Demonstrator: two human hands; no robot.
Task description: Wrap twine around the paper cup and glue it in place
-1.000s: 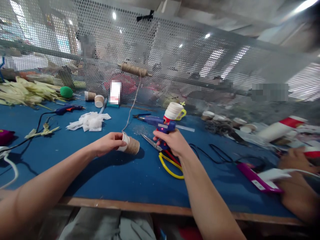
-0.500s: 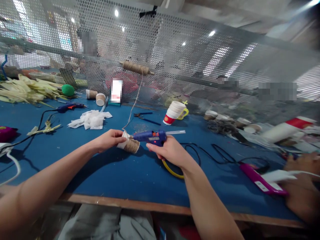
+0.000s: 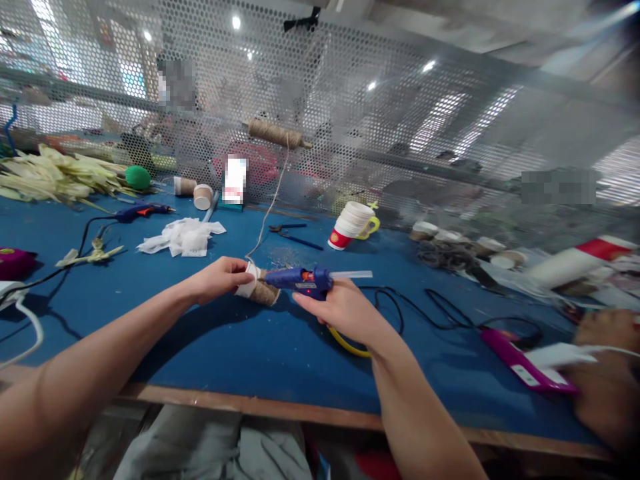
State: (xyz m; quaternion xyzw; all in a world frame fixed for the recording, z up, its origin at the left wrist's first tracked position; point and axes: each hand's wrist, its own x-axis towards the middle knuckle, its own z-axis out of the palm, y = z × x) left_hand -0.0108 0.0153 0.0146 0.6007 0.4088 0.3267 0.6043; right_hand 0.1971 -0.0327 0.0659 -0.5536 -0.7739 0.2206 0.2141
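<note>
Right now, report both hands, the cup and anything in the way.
Left hand holding twine-wrapped cup at white end. Right hand gripping blue glue gun, aimed at cup. Yellow loop beside right hand, clear of cup.

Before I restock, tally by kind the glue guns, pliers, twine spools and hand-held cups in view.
Hot glue guns: 2, one in the right hand, the other lying farther left
Pliers: 1 pair
Twine spools: 1
Hand-held cups: 1, in the left hand
Total: 5
</note>
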